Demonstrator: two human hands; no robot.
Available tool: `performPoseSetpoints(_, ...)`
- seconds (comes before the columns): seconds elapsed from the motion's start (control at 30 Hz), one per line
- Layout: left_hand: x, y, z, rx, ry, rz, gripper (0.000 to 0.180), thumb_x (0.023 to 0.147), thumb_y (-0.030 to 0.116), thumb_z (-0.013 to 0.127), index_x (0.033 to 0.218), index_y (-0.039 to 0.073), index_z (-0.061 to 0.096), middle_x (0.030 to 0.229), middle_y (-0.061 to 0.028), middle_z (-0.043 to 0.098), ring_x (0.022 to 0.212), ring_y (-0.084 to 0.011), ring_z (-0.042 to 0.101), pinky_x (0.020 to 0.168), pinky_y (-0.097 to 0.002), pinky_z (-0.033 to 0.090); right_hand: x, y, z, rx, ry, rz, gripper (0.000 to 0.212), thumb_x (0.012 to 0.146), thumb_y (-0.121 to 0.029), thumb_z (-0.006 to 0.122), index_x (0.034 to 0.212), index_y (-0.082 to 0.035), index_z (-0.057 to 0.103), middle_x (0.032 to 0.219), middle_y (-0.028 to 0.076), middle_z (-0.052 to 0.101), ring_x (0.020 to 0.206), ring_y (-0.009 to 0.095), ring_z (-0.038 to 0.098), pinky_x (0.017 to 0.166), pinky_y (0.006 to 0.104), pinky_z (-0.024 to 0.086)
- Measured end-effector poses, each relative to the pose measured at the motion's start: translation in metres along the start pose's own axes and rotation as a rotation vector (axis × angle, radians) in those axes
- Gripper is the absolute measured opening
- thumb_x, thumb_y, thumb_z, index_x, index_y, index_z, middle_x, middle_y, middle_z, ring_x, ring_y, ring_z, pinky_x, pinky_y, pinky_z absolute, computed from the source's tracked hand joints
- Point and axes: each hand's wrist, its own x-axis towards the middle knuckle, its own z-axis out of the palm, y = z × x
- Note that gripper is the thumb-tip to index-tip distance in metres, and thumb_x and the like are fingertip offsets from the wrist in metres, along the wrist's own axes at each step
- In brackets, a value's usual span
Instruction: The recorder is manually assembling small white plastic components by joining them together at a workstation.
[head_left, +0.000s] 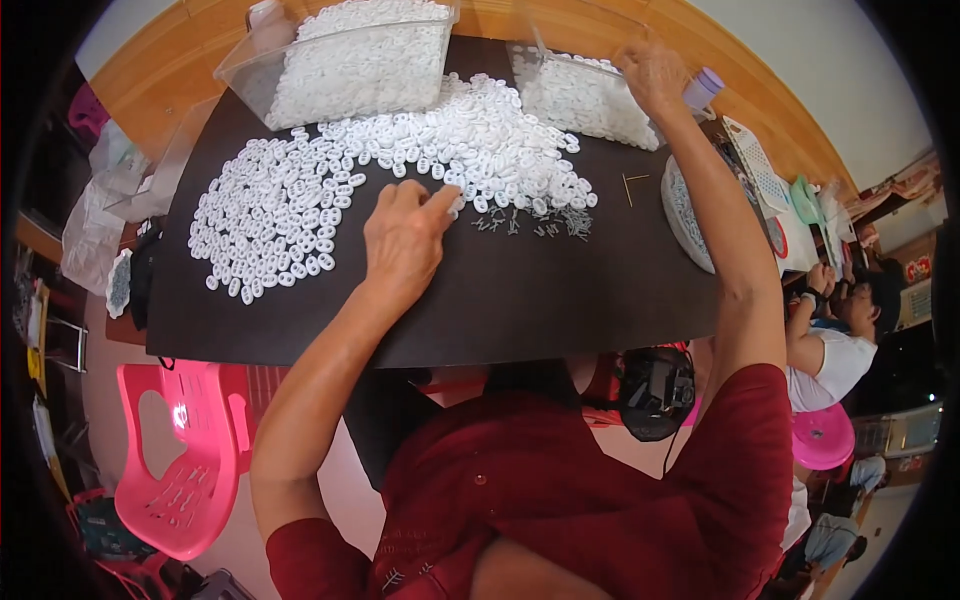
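My left hand (405, 240) is over the dark table at the near edge of a heap of small white oval plastic pieces (480, 135), each with two holes. Its fingers are bent down, and a white oval piece (458, 204) shows at the thumb tip. To its left, more of these pieces (265, 215) lie spread in one layer. Small grey screws (570, 222) lie right of that hand. My right hand (655, 75) is stretched to the far right, closed at the rim of a clear bin (640, 135) of white pieces; what its fingers hold is hidden.
A larger clear bin (250, 85) heaped with white pieces stands at the back left. Right of the screws are thin brass-coloured pins (628, 188) and a round tub (685, 215). A purple-capped bottle (704, 88) stands behind my right forearm. A pink chair (185, 450) is at lower left; another person (835, 340) sits at right.
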Motion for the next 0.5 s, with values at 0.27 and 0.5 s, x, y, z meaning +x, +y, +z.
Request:
performPoseSetpoints(0.27, -0.003, -0.027, 0.004, -0.097, -0.146, 0.033, 0.022, 0.074, 0.006, 0.066, 0.095, 0.009, 0.068, 0.081, -0.0071, 0.056, 0.078, -0.0264, 0.053, 0.067, -0.036, 0.045, -0.042, -0.058, -0.055, 0.185, 0.191, -0.156, 0.011, 0.075, -0.01, 0.066, 0.086, -0.007, 0.066, 0.088, 0.012, 0.063, 0.079, 0.032, 0.058, 0.07, 0.0418, 0.046)
performPoseSetpoints(0.5, 0.006, -0.004, 0.01, 0.084, -0.153, -0.005, 0.012, 0.072, 0.008, 0.067, 0.082, 0.003, 0.062, 0.08, -0.0095, 0.054, 0.079, -0.0287, 0.053, 0.068, -0.0395, 0.045, -0.094, -0.112, -0.068, 0.493, 0.068, -0.306, 0.011, 0.073, -0.001, 0.068, 0.082, -0.004, 0.063, 0.082, 0.01, 0.062, 0.078, 0.029, 0.057, 0.068, 0.0365, 0.046)
